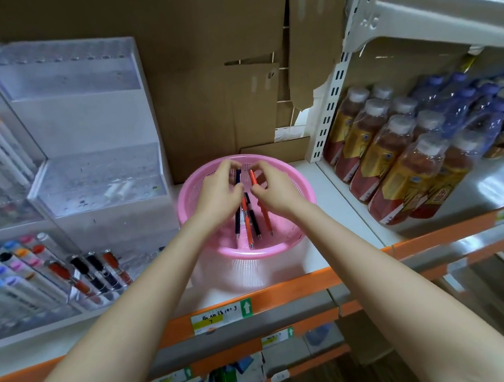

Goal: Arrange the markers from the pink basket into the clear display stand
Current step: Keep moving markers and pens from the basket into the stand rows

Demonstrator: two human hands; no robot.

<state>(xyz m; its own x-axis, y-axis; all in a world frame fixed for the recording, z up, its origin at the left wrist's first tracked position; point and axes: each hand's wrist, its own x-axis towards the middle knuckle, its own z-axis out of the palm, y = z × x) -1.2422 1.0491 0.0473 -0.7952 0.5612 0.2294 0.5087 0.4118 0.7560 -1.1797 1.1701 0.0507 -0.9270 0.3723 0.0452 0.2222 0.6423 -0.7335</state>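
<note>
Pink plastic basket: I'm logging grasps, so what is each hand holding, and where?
The left hand pinches a slim dark blue marker near its far end; the right hand pinches a slim orange marker likewise.

One wide-angle view, worn on the person's head, looks forward and steeply down onto a shop shelf (pixel 340 206) from close by. The forearms (pixel 149 296) enter from the bottom corners and converge on the pink basket (pixel 245 253) just above frame centre. The clear display stand (pixel 85 121) fills the upper left, bottles (pixel 397 155) the right. Straight shelf edges bow toward the frame borders.
</note>
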